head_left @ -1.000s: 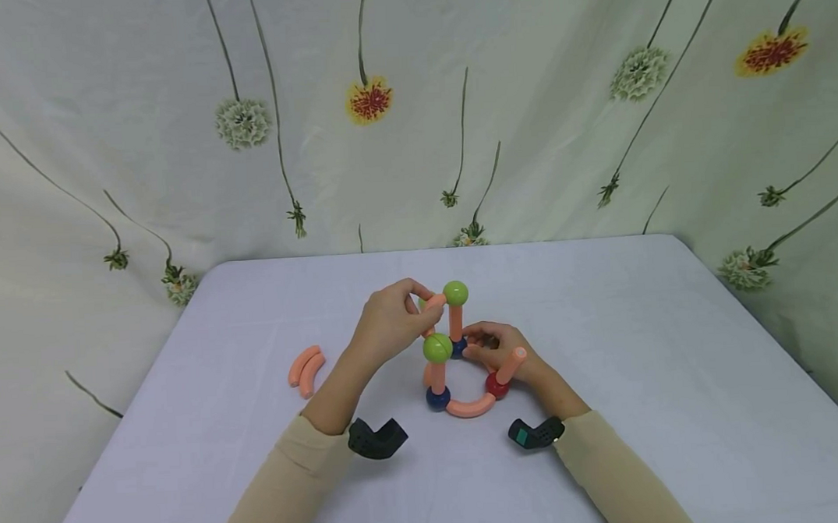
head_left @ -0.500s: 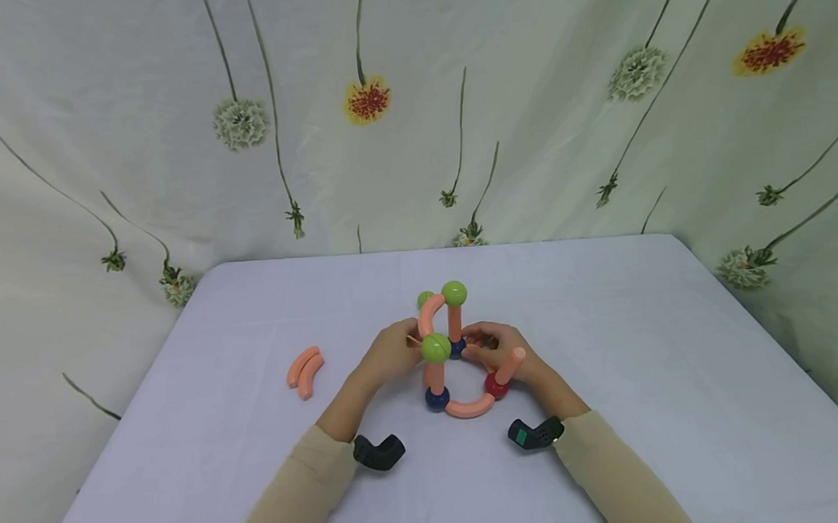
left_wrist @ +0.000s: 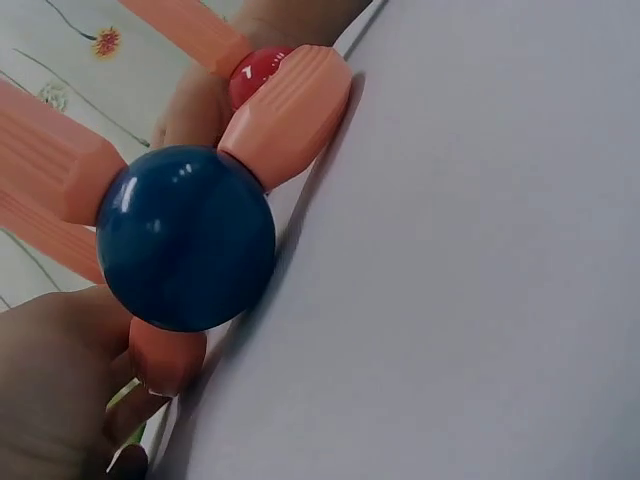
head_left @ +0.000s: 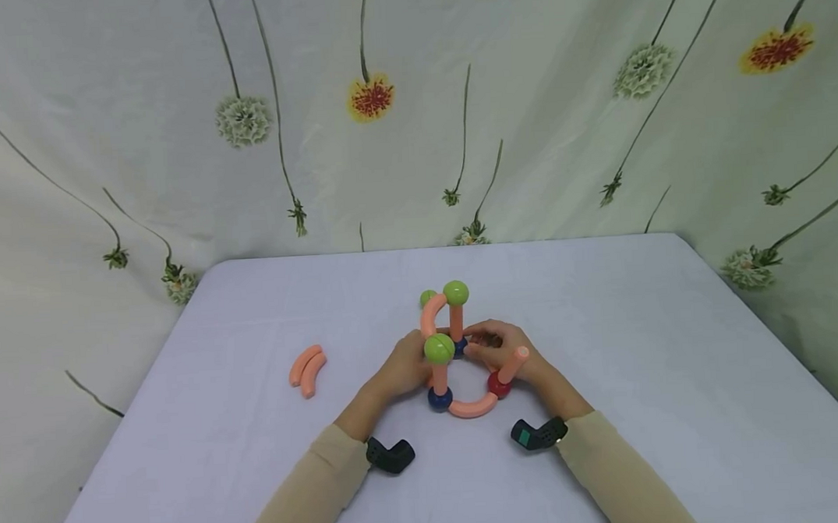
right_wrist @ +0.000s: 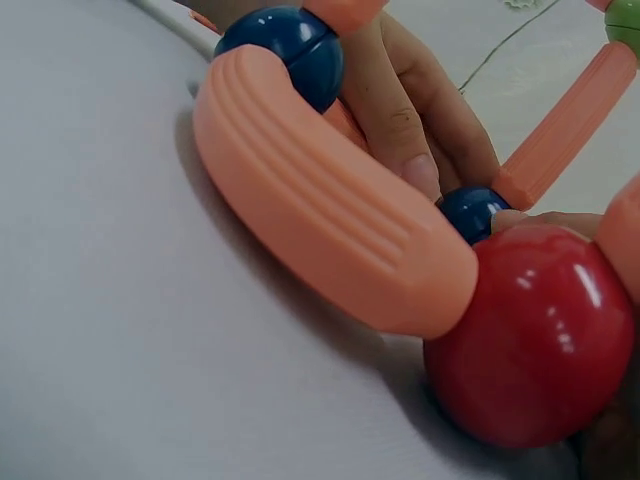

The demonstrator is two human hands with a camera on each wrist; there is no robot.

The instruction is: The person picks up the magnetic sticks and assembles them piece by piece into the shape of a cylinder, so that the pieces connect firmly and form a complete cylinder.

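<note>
A magnetic stick-and-ball frame stands mid-table, seen in the head view. Its base joins a near blue ball (head_left: 440, 399), a far blue ball (head_left: 459, 345) and a red ball (head_left: 498, 385) with curved orange sticks (right_wrist: 320, 200). Straight sticks carry a near green ball (head_left: 439, 348) and a far green ball (head_left: 455, 293); an upper curved stick (head_left: 430, 314) bridges them. My left hand (head_left: 404, 365) holds the base's left curved stick (left_wrist: 168, 355), fingertips partly hidden. With thumb and fingers, my right hand (head_left: 500, 345) pinches about the far blue ball.
Two loose curved sticks (head_left: 307, 371) lie side by side to the left on the white table (head_left: 187, 428). A small green ball (head_left: 428, 298) shows behind the upper curved stick; what it rests on is hidden. Flower-patterned cloth (head_left: 539, 116) hangs behind the table.
My left hand has let go of the upper curved stick and come down to the left side of the base. The right hand stays at the far blue ball.
</note>
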